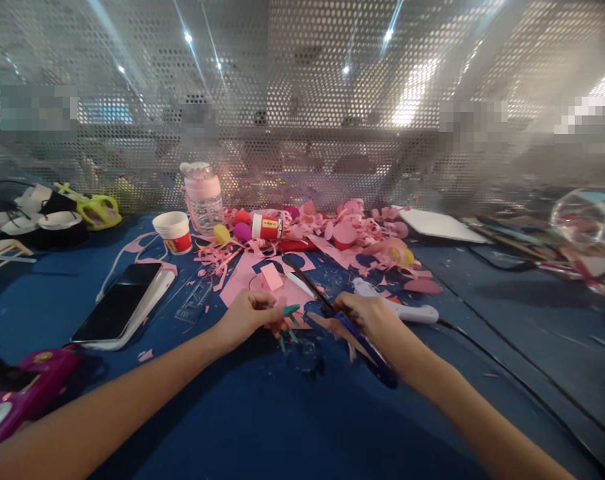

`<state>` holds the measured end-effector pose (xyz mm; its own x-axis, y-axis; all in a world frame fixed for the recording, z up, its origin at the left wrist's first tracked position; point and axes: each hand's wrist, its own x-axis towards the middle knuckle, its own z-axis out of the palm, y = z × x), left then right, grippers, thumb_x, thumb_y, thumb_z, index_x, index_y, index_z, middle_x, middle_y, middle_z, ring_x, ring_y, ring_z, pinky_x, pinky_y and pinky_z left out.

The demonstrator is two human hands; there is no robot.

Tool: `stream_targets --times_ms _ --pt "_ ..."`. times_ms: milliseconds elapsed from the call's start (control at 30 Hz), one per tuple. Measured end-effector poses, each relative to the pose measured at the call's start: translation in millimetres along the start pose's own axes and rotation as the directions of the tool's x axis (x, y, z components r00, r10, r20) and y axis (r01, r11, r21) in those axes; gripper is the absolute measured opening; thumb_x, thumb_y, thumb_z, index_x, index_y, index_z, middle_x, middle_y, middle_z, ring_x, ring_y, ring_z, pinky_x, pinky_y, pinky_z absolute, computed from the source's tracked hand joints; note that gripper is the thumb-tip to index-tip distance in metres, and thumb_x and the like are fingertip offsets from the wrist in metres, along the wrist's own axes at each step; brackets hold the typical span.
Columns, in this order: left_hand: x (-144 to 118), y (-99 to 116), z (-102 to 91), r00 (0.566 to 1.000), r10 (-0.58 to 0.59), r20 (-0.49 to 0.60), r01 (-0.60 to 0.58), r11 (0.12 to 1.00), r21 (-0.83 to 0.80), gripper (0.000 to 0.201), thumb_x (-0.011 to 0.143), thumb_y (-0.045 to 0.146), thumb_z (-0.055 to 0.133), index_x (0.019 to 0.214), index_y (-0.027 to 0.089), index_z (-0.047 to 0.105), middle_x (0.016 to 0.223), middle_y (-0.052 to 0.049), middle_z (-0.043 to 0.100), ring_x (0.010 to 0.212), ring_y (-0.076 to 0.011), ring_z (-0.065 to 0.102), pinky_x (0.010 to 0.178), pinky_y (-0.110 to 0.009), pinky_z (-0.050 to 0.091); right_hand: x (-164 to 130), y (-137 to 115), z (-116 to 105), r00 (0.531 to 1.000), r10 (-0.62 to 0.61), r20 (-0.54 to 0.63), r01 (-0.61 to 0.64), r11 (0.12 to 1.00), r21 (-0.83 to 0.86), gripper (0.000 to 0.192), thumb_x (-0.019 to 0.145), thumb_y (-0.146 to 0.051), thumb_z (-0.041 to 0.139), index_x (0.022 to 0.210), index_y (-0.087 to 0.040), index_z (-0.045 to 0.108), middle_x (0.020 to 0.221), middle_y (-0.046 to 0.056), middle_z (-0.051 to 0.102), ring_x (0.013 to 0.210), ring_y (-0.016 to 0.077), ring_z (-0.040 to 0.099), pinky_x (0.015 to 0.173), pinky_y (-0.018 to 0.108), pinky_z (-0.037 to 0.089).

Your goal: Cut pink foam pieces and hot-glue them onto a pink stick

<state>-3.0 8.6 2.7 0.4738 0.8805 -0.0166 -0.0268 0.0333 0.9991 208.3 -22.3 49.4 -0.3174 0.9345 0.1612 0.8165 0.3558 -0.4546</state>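
My right hand [365,317] is wrapped round a pair of blue-handled scissors [355,333]. The blades stand apart, one long dark blade reaching up and left over the pink scraps. Close to the blades, the fingers of my left hand [252,320], with long teal nails, are curled in; whatever they pinch is too small or hidden to make out. Just beyond the hands lies a pink sheet [239,277] with cut-out holes, and a small pink block [271,277] rests on it. A white glue gun [412,313] lies beside my right hand.
Pink scraps [345,233] are heaped at the back, with a tipped paper cup [267,227]. Upright cups [173,233], a bottle [203,200] and a phone [119,300] stand or lie left. A purple device [37,380] is front left. A black cord [512,380] crosses the right.
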Motion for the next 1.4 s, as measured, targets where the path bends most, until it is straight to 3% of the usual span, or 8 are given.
stream_targets --times_ms 100,233,367,533,700,1033,1200,1400 --pt "0.2 -1.0 -1.0 1.0 0.004 -0.019 -0.004 1.0 0.012 0.024 0.067 0.035 0.065 0.059 0.012 0.062 0.055 -0.001 0.065 0.043 -0.0077 0.056 0.045 -0.018 0.04 -0.2 -4.2 5.4 0.985 0.173 0.027 -0.175 0.968 0.18 0.028 0.069 -0.044 0.055 0.058 -0.019 0.049 0.043 -0.002 0.053 0.041 0.0132 0.054 0.041 0.021 0.038" --pt "-0.3 -0.6 -0.5 0.999 0.013 -0.033 -0.013 1.0 -0.008 0.025 0.067 0.035 0.065 0.058 0.012 0.061 0.054 -0.001 0.064 0.043 -0.0072 0.055 0.046 -0.018 0.041 2.7 -4.7 14.2 0.934 0.341 0.107 -0.347 0.793 0.501 0.03 0.055 -0.043 0.067 0.058 -0.02 0.048 0.043 -0.004 0.053 0.034 0.0126 0.052 0.033 0.021 0.039" --pt "-1.1 -0.6 0.0 0.999 0.02 -0.027 -0.021 0.999 -0.038 0.024 0.066 0.036 0.065 0.06 0.012 0.062 0.054 0.0 0.064 0.043 -0.0072 0.055 0.046 -0.018 0.04 5.1 -5.2 11.1 0.947 0.317 0.051 -0.262 0.67 0.695 0.033 0.047 -0.038 0.074 0.062 -0.019 0.05 0.05 -0.004 0.056 0.039 0.0113 0.053 0.038 0.022 0.044" --pt "-1.1 0.6 0.9 0.999 0.006 -0.037 -0.007 0.999 -0.033 0.025 0.065 0.036 0.067 0.058 0.013 0.06 0.053 0.0 0.064 0.043 -0.0077 0.055 0.046 -0.019 0.041 0.4 -11.1 2.1 0.97 0.206 0.126 -0.226 0.589 0.776 0.031 0.067 -0.047 0.06 0.063 -0.016 0.054 0.04 -0.004 0.05 0.033 0.0098 0.047 0.034 0.021 0.04" --pt "-0.4 0.8 1.2 0.999 0.012 -0.047 -0.013 1.0 -0.028 0.026 0.065 0.037 0.067 0.058 0.012 0.061 0.051 0.0 0.063 0.042 -0.0073 0.055 0.045 -0.018 0.04 -3.6 -9.0 11.0 0.975 0.142 0.172 -0.222 0.546 0.808 0.03 0.067 -0.042 0.064 0.081 -0.016 0.055 0.068 0.003 0.064 0.063 0.0169 0.062 0.06 0.028 0.051" --pt "-1.7 1.1 1.6 0.999 0.025 -0.038 -0.027 0.999 -0.029 0.027 0.064 0.038 0.067 0.057 0.012 0.061 0.049 0.001 0.061 0.042 -0.0069 0.053 0.046 -0.018 0.042 -2.8 -4.4 10.6 0.994 0.102 0.04 -0.101 0.71 0.697 0.041 0.064 -0.048 0.063 0.089 -0.019 0.05 0.087 0.006 0.061 0.082 0.02 0.06 0.074 0.032 0.049" --pt "-1.7 0.3 1.5 0.999 0.011 -0.042 -0.012 1.0 -0.018 0.026 0.064 0.037 0.067 0.056 0.013 0.06 0.048 0.001 0.061 0.043 -0.0077 0.054 0.047 -0.019 0.041 -7.1 -4.3 1.6 0.995 -0.044 -0.091 0.07 0.952 0.297 0.034 0.07 -0.042 0.057 0.092 -0.019 0.044 0.087 0.006 0.057 0.08 0.0205 0.055 0.072 0.033 0.045" --pt "-1.9 0.3 2.3 0.998 0.048 -0.041 -0.046 0.998 0.05 0.027 0.067 0.036 0.065 0.054 0.013 0.06 0.047 0.0 0.06 0.042 -0.0073 0.053 0.046 -0.018 0.041 -6.5 -4.1 -0.1 0.975 -0.141 -0.173 0.139 0.99 -0.025 0.03 0.074 -0.044 0.051 0.088 -0.02 0.04 0.084 0.006 0.052 0.073 0.0188 0.051 0.065 0.031 0.042"
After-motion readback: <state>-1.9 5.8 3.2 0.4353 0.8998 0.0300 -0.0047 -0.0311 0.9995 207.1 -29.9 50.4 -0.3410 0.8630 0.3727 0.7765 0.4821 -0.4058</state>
